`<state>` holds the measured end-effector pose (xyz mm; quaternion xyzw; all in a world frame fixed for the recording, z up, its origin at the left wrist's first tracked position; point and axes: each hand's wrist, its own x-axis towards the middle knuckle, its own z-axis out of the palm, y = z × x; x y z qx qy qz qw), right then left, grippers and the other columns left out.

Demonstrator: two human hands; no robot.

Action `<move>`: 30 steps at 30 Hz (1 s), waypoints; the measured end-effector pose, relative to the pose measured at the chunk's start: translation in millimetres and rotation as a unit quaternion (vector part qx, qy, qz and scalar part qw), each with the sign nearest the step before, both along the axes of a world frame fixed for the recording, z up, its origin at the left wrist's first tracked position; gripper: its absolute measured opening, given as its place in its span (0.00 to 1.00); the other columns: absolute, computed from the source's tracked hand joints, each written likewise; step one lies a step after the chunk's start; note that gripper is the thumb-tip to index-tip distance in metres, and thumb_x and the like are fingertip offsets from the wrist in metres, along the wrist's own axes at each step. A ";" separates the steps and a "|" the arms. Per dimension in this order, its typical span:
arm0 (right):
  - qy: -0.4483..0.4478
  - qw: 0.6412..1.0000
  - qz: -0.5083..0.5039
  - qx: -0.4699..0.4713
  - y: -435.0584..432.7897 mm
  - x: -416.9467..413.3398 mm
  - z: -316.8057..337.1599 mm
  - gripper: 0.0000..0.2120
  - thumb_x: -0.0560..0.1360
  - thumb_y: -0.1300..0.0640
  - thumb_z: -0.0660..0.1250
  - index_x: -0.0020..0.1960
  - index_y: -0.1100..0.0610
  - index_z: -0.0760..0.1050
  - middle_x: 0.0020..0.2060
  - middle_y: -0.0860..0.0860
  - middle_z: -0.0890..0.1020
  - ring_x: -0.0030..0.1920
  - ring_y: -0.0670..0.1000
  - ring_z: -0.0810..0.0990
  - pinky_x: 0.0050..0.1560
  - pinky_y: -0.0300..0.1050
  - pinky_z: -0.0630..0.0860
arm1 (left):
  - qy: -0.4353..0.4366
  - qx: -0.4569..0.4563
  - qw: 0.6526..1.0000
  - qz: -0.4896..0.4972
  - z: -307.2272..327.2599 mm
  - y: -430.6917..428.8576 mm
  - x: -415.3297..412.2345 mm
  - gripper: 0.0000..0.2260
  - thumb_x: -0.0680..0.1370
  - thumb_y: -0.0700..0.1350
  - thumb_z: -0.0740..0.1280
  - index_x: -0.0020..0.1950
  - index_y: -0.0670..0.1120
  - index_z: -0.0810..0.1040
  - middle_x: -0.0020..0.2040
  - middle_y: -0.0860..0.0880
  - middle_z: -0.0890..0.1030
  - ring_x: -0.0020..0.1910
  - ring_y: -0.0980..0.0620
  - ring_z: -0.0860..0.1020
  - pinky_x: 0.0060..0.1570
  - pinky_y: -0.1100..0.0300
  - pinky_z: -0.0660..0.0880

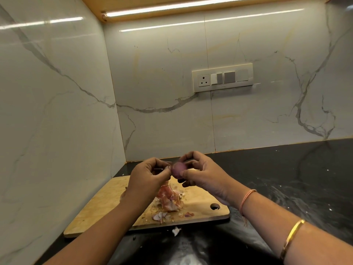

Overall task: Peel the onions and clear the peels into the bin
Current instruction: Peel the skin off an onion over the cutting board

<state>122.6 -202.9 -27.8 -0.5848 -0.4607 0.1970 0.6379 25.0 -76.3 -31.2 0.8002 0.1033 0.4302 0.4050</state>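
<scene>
Holding one small purple onion (178,170) up in the air w/ both hands, above the far end of the cutting board (107,203).

- L hand (150,175): fingers curled, thumb + forefinger pinching at the onion's left side. A thin dark sliver shows inside the curl; can't tell if it's skin or a tool.
- R hand (202,175): grasping the onion from the right. Thumb is on the near side, forefinger arched over the top, other fingers tucked under.
- Onion surface looks smooth and pale purple. It's not touching the board.
- Peels (168,199): pinkish-orange heap mid-board, directly below the hands. Smaller purple and white bits are scattered toward the near edge.
- One white scrap (176,230) lies off the board, on the black counter (286,178) just beside the board's near edge.
- Board: wooden, lying at an angle in the left corner, w/ a hanging hole at its near-right corner.
- R forearm has a pink thread band (246,197) at the wrist and a gold bangle (292,236) nearer the camera.
- Far wall is marble-look panel, w/ a switch plate (222,77) right of centre. A light strip (172,8) runs under the cabinet above.
</scene>
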 end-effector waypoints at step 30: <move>0.136 0.988 0.063 -0.018 -3.2 4.8 4.6 0.09 0.79 0.59 0.52 0.51 0.60 0.70 0.38 0.61 0.78 0.32 0.52 0.73 0.32 0.42 0.69 | -0.003 -0.028 0.999 -0.031 3.4 5.0 -2.9 0.09 0.74 0.33 0.66 0.41 0.47 0.78 0.40 0.47 0.81 0.36 0.56 0.81 0.32 0.68 0.76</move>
